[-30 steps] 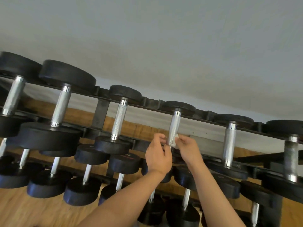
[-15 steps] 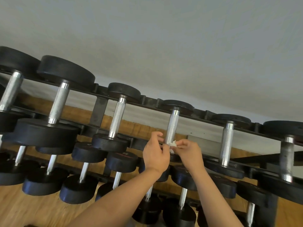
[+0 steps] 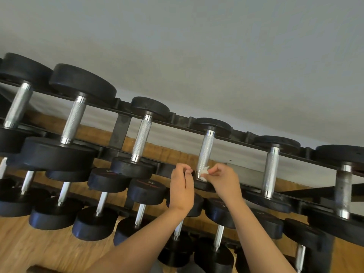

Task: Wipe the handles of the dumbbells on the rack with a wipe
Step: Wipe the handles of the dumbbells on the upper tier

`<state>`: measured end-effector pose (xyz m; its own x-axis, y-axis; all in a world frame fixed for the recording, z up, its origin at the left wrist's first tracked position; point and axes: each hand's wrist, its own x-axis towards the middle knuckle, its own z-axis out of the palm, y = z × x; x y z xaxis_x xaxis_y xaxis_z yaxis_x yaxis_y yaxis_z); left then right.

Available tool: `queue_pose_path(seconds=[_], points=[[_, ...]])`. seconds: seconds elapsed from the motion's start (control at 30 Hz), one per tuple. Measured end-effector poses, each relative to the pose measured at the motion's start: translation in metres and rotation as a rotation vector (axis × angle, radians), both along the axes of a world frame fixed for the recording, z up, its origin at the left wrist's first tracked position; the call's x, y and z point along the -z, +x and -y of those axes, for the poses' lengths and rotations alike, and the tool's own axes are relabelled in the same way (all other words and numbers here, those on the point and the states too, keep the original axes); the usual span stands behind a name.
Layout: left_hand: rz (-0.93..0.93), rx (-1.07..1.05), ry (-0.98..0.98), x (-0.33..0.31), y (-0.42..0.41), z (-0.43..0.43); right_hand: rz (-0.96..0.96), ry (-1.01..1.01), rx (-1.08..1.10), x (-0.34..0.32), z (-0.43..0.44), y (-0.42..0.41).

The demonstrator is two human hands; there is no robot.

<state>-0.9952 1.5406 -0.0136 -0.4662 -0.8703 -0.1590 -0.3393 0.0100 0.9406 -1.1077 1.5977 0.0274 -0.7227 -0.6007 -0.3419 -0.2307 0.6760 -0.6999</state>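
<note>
A small white wipe (image 3: 203, 173) is crumpled against the lower end of a silver knurled dumbbell handle (image 3: 205, 150) on the top rail of the black rack (image 3: 120, 131). My right hand (image 3: 222, 180) pinches the wipe from the right. Just left of the same handle is my left hand (image 3: 182, 189), fingers curled near the handle's base; whether it touches the wipe is hidden. Several more black dumbbells with silver handles fill the top row, such as one (image 3: 140, 140) to the left and one (image 3: 271, 170) to the right.
Lower rack tiers hold several smaller black dumbbells (image 3: 145, 194). A wooden floor (image 3: 29, 249) lies below and a grey wall (image 3: 197, 56) stands behind the rack. The rightmost handle (image 3: 342, 192) looks dull and rusty.
Both hands slid down the handle toward its lower end, and the wipe has bunched up smaller. The view shifted slightly.
</note>
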Motion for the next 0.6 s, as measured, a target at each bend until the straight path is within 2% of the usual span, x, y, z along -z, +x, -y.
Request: queue_pose_path(seconds=[0.1, 0.27, 0.4, 0.6], points=[[0.014, 0.029, -0.034, 0.001, 0.0, 0.0, -0.075, 0.033, -0.051, 0.0, 0.003, 0.002], [0.031, 0.073, -0.037, 0.001, 0.002, 0.005, 0.014, -0.085, 0.038, -0.006, 0.016, -0.011], [0.055, 0.091, -0.063, 0.001, 0.004, 0.008, 0.082, 0.029, -0.113, -0.002, 0.007, -0.01], [0.064, 0.099, -0.025, 0.0, 0.007, 0.012, 0.027, -0.097, -0.065, -0.01, 0.02, -0.021]])
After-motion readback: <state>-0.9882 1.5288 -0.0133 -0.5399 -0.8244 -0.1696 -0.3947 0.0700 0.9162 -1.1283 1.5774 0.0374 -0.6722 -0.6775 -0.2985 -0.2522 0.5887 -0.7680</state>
